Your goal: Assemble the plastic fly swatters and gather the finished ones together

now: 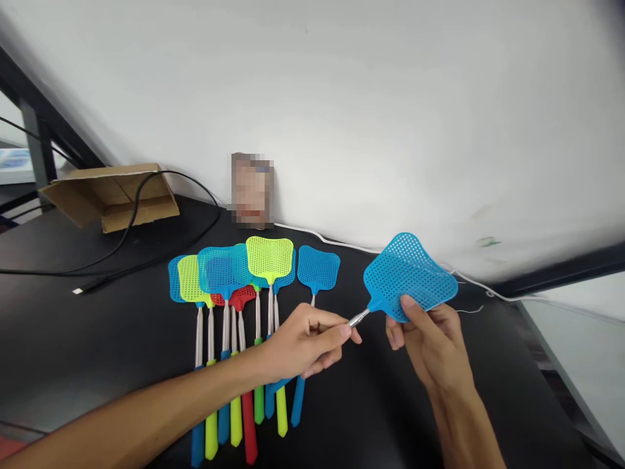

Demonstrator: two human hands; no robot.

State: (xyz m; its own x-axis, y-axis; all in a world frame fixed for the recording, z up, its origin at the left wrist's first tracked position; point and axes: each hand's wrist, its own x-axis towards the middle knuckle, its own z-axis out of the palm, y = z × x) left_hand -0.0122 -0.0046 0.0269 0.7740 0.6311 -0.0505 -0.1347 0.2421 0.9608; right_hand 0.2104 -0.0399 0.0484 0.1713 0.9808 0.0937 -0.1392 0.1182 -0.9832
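Note:
My left hand [307, 339] pinches the silver metal shaft of a blue fly swatter [398, 270] just below its head. My right hand [434, 342] grips the lower edge of that perforated head, thumb on its near face. The swatter is tilted, its head up and to the right, raised above the black table. Several more fly swatters lie side by side to the left, heads away from me; among them are a yellow-green swatter [270, 257], a red swatter [248, 410] and another blue swatter [318, 268]. My left forearm and hand cover parts of their shafts and handles.
An open cardboard box [141, 195] lies at the table's back left, with a black cable [129, 225] running in front of it. A blurred-out object [251, 192] leans on the white wall [371, 117]. A white cord [317, 234] follows the table's back edge.

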